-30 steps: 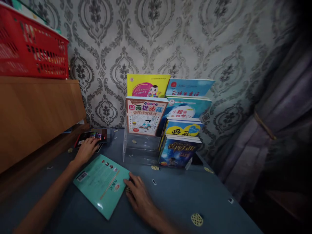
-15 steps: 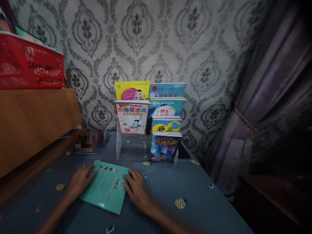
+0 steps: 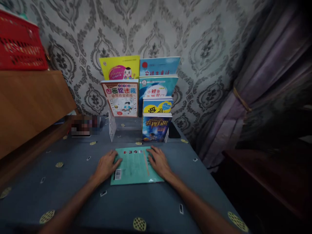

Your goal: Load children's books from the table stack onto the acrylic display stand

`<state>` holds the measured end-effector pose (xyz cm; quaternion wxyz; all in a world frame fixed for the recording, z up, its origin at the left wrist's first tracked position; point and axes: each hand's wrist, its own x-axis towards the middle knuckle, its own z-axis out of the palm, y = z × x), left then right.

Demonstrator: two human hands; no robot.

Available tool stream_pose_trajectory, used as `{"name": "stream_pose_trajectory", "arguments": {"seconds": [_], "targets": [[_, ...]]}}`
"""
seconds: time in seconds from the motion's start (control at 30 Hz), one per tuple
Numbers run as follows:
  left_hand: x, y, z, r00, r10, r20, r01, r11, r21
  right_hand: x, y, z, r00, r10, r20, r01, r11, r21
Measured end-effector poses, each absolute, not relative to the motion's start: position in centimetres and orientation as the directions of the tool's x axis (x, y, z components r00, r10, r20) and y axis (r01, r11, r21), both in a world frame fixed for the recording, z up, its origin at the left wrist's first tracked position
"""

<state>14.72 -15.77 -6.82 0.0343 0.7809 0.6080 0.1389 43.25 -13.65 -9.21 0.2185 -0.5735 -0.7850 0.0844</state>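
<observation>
A thin teal book (image 3: 133, 167) lies in front of the display rack, back cover up, its barcode at the near left corner. My left hand (image 3: 107, 165) holds its left edge, with the thumb over the cover. At the right edge my right hand (image 3: 159, 162) grips the book, fingers bent over the cover's far corner. Behind it stands a clear acrylic rack (image 3: 111, 126) of books in tiers. On its left are a yellow book (image 3: 119, 66) and a picture-puzzle book (image 3: 124, 100); several blue-toned books (image 3: 156, 128) fill the right side.
A blue patterned cloth (image 3: 80, 182) covers the table. On the left, a red basket (image 3: 21, 45) sits on a wooden cabinet (image 3: 34, 104). A blurred-out item (image 3: 84, 126) lies near the cabinet. Behind the rack is a dark flat object (image 3: 174, 130); a curtain (image 3: 224, 107) hangs at right.
Both hands have moved the teal book rightward and turned it, so it now lies nearly square in front of the rack. The view has shifted closer and lower.
</observation>
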Motion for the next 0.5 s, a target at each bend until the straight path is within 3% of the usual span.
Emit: {"name": "stream_pose_trajectory", "arguments": {"seconds": [0.1,0.27,0.33,0.5], "targets": [[16.7,-15.8,-6.3,0.265,0.955,0.131,0.942,-0.286,0.175,45.1,-13.9,-9.4,-0.224,0.943,0.247,0.867,0.308,-0.392],[19.4,-14.9,-5.5,0.338,0.922,0.186,0.941,-0.335,-0.05,45.4,-14.1,-10.1,-0.212,0.937,0.276,0.87,0.31,-0.383],[20.6,-14.5,-6.0,0.416,0.886,0.202,0.908,-0.417,-0.04,45.1,-14.1,-10.3,-0.192,0.943,0.273,0.876,0.29,-0.387],[22.7,-13.6,-8.7,0.543,0.791,0.281,0.794,-0.593,0.136,44.7,-14.8,-9.9,-0.166,0.952,0.258,0.904,0.252,-0.347]]}}
